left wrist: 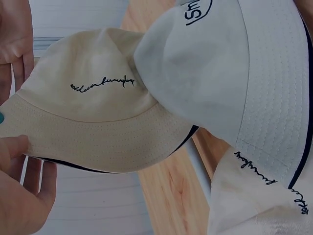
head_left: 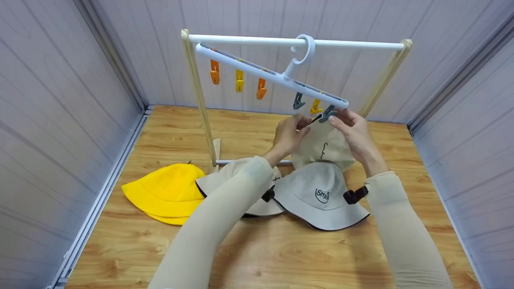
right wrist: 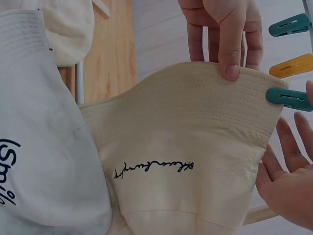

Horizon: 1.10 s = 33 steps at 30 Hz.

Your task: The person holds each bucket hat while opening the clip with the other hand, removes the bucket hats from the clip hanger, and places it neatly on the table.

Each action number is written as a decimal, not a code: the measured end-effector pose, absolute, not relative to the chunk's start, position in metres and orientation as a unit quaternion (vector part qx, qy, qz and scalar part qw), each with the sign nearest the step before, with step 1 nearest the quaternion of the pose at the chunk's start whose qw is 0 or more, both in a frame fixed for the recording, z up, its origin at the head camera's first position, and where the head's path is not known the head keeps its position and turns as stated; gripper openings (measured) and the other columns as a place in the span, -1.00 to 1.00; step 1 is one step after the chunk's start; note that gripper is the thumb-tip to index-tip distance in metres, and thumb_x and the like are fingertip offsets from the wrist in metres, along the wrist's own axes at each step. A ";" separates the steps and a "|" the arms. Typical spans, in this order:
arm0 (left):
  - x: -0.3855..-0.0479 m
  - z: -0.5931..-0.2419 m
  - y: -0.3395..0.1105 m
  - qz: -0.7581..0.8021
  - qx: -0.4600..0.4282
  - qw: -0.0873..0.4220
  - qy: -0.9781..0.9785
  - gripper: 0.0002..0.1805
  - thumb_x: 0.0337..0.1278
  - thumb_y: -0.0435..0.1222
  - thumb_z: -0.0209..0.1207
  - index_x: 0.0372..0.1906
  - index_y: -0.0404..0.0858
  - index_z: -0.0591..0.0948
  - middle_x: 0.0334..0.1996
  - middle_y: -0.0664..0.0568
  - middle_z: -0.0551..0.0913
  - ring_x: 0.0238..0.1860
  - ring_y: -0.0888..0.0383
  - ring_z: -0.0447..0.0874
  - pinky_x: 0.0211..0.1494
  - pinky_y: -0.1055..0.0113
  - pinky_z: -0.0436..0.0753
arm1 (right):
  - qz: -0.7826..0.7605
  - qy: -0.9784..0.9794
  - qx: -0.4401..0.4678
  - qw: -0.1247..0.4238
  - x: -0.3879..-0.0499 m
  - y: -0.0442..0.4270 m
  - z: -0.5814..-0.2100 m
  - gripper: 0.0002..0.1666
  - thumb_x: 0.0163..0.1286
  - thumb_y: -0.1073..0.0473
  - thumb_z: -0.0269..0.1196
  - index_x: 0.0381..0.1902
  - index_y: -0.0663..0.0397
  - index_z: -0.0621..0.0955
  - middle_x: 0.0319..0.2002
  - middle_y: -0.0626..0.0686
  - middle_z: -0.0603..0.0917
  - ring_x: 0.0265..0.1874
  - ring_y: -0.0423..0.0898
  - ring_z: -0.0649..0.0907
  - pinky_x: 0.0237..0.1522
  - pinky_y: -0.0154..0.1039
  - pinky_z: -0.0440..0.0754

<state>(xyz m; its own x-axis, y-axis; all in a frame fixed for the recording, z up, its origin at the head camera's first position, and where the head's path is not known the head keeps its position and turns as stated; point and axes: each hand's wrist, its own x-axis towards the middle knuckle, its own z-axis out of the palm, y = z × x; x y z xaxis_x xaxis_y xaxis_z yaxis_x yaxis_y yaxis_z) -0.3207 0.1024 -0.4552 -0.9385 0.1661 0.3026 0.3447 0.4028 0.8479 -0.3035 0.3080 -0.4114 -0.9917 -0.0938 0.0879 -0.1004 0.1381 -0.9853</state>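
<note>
A beige bucket hat [head_left: 323, 144] with dark script hangs below the right end of a white clip hanger [head_left: 277, 76]. My left hand [head_left: 290, 134] pinches its brim between thumb and fingers, the thumb on the outer face in the right wrist view. A dark green clip [right wrist: 288, 98] overlaps the brim's corner; whether it bites the cloth firmly I cannot tell. My right hand [head_left: 355, 134] holds that clip by its tail, thumb against it, other fingers spread behind the hat. Beside it hang a yellow clip [head_left: 316, 106] and another dark green clip [head_left: 298, 101].
The hanger hooks over the white bar of a wooden rack [head_left: 249, 39] and tilts down rightward. Orange and yellow clips hang along its left half. On the wooden table [head_left: 281, 257] lie a yellow hat [head_left: 172, 184], a cream hat [head_left: 229, 170] and a grey "Smile" hat [head_left: 317, 192].
</note>
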 end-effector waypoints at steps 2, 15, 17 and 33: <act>-0.321 -0.455 0.102 -0.525 -0.154 0.085 -0.833 -0.81 0.49 -0.34 0.28 0.09 -0.22 0.72 -0.01 0.03 0.79 -0.01 0.20 0.76 0.09 0.48 0.67 | 0.667 -0.742 0.061 -0.005 -0.306 0.307 -0.412 -0.25 0.56 0.03 0.34 0.55 0.23 0.40 0.32 0.02 0.57 0.34 -0.07 0.49 0.53 -0.16 0.32; -0.320 -0.455 0.103 -0.524 -0.153 0.090 -0.833 -0.85 0.48 -0.34 0.29 0.04 -0.20 0.72 -0.06 0.05 0.80 -0.03 0.22 0.75 0.09 0.46 0.67 | 0.770 -0.632 0.086 -0.014 -0.315 0.305 -0.417 -0.36 0.55 0.23 0.31 0.45 0.36 0.40 0.15 0.02 0.64 0.11 -0.15 0.56 0.19 -0.36 0.54; -0.320 -0.454 0.104 -0.521 -0.154 0.092 -0.835 -0.86 0.49 -0.33 0.29 0.03 -0.19 0.73 -0.08 0.06 0.79 -0.04 0.23 0.75 0.08 0.45 0.66 | 0.782 -0.616 0.094 -0.013 -0.316 0.304 -0.417 -0.32 0.55 0.24 0.31 0.48 0.42 0.36 0.17 0.05 0.68 0.13 -0.14 0.58 0.24 -0.34 0.53; -0.319 -0.453 0.106 -0.508 -0.165 0.106 -0.838 -0.84 0.48 -0.34 0.30 0.04 -0.21 0.72 -0.07 0.04 0.79 -0.05 0.21 0.74 0.08 0.48 0.65 | 0.785 -0.614 0.080 0.033 -0.316 0.297 -0.414 -0.32 0.49 0.18 0.35 0.38 0.50 0.43 0.00 0.05 0.77 0.10 -0.12 0.69 0.29 -0.31 0.58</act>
<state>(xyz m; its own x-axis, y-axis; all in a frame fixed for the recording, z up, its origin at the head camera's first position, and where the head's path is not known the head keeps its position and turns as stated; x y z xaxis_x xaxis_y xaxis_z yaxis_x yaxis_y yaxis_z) -0.3189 0.1060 -0.4531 -0.9229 0.1691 0.3460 0.3850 0.4285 0.8174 -0.3165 0.2973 -0.4136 -0.9851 -0.0457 0.1657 -0.1499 -0.2441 -0.9581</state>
